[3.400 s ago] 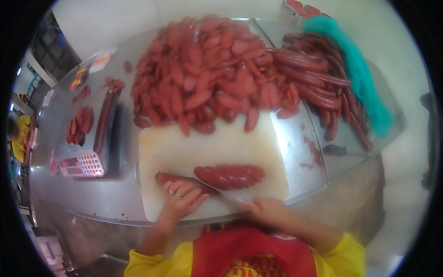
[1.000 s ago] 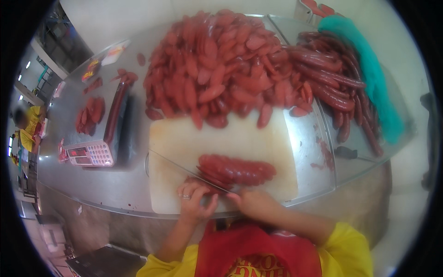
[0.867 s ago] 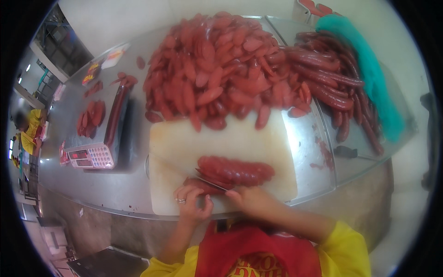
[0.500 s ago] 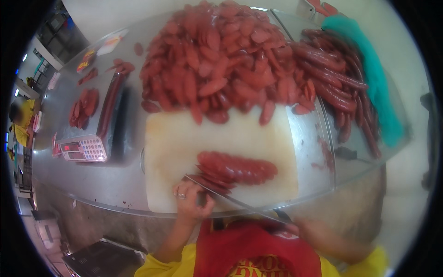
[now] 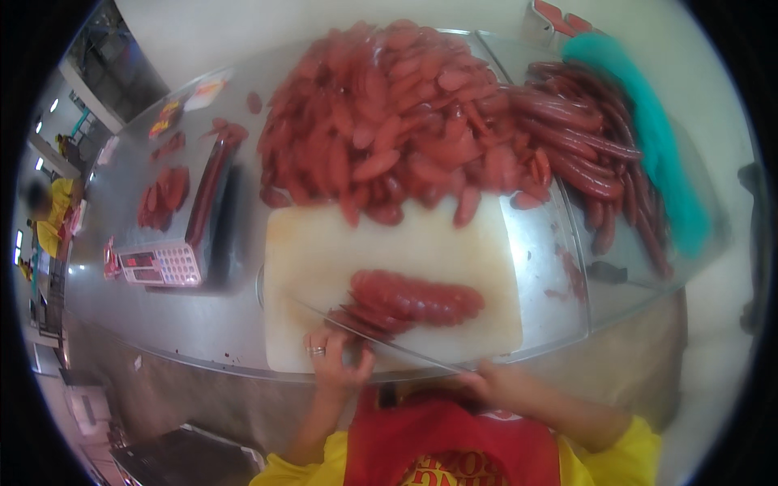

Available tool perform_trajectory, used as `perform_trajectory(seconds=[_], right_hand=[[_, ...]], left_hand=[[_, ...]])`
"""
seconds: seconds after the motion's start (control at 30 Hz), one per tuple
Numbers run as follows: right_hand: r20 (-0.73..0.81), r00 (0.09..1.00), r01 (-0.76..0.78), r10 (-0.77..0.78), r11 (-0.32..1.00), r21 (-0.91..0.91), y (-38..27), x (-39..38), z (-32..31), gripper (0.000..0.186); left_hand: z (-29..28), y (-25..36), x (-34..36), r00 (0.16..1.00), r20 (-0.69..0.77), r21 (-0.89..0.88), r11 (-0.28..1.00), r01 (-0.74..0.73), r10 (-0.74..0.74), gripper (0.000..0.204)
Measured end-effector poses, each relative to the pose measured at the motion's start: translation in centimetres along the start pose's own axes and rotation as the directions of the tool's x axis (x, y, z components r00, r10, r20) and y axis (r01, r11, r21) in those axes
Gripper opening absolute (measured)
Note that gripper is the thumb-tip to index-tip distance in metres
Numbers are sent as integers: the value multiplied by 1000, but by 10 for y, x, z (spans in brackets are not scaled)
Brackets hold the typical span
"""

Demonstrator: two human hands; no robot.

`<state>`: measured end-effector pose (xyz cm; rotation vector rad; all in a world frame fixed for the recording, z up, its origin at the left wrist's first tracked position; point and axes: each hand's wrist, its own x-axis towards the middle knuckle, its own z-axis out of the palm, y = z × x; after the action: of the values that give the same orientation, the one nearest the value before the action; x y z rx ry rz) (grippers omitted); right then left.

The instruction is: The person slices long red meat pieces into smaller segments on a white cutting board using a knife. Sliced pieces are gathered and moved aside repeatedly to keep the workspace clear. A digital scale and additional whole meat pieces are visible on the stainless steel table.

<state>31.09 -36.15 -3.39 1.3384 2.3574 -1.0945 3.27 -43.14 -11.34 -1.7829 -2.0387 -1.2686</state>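
Observation:
My left hand (image 5: 339, 356) is curled round the near end of a partly sliced red sausage (image 5: 373, 324) on the white cutting board (image 5: 389, 243). My right hand (image 5: 498, 381) grips a long knife (image 5: 421, 354) near the board's front edge, its thin blade lying diagonally across that sausage toward the upper left. Just beyond it, a neat row of overlapping slices (image 5: 417, 293) rests on the board. A big heap of sausage slices (image 5: 373, 121) spills onto the board's back edge.
A scale (image 5: 158, 263) with sausage pieces on it stands at left. Whole sausages (image 5: 579, 162) and a teal bag (image 5: 673, 186) lie at right, near a dark-handled knife (image 5: 608, 271). The steel table's rim (image 5: 211, 364) runs in front. A person in yellow (image 5: 53, 211) is at far left.
My right hand first moved right and toward me with the knife, then part-way back forward and left. More thin slices now lean from the sausage under the blade than earlier.

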Motion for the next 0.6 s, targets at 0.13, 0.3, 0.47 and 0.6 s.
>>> perform_trajectory(seconds=[0.13,0.3,0.47,0.6], right_hand=[[-32,999,1,-4,995,-97,22,-54,-18,55],[22,1000,-2,4,996,-86,-5,-5,1,55],[-91,971,222,-220,975,4,-49,82,30,62],[35,967,247,-252,962,113,-36,82,11,71]], left_hand=[[0,-2,3,1000,15,-28,999,-25,25,36],[-1,-3,5,999,32,-28,1000,11,-10,31],[0,0,4,999,0,6,999,38,-38,30],[5,6,4,999,-33,45,998,37,-36,32]])
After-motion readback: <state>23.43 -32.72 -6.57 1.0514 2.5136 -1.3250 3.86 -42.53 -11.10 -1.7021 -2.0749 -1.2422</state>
